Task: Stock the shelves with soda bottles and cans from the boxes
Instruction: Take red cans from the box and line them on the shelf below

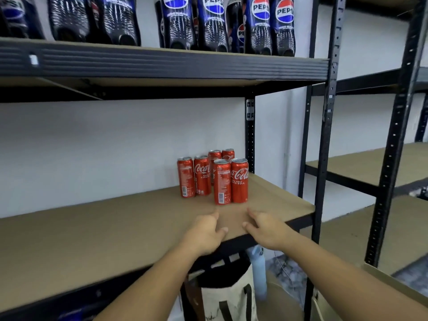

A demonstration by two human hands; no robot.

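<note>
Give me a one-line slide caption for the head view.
Open left hand and right hand hover before six Coca-Cola cans on the brown shelf, Pepsi bottles above.

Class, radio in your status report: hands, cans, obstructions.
Left hand, right hand open, empty. Six Coca-Cola cans upright on shelf. Nothing between hands and cans.

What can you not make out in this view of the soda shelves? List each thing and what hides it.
Head view:
- Pepsi bottles: tops cut off by the upper edge.
- Rear cans: mostly hidden behind the front cans.
- Small print on their labels: too small and blurred to read.
- Bag below: its inside is hidden by the shelf.
</note>
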